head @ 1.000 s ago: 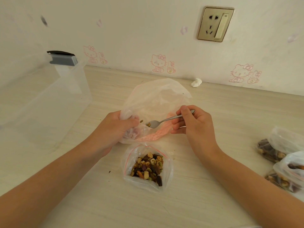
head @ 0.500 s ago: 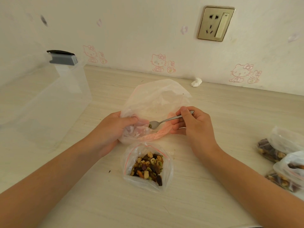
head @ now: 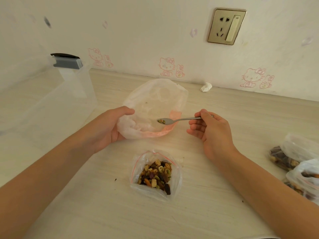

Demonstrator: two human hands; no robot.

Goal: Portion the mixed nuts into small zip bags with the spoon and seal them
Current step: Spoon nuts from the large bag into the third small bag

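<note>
The left grip (head: 110, 128) clasps the near-left rim of the large, nearly empty plastic bag (head: 155, 100), which lies at 12 o'clock on the counter (head: 215, 213). The right grip (head: 213, 130) pinches the handle of the spoon (head: 179, 119). The spoon's bowl carries a few seeds and hovers over that bag's mouth. At 6 o'clock from it sits the open small zip bag (head: 155, 188) of mixed nuts (head: 155, 175). Filled bags (head: 296, 156) lie at 3 o'clock.
</note>
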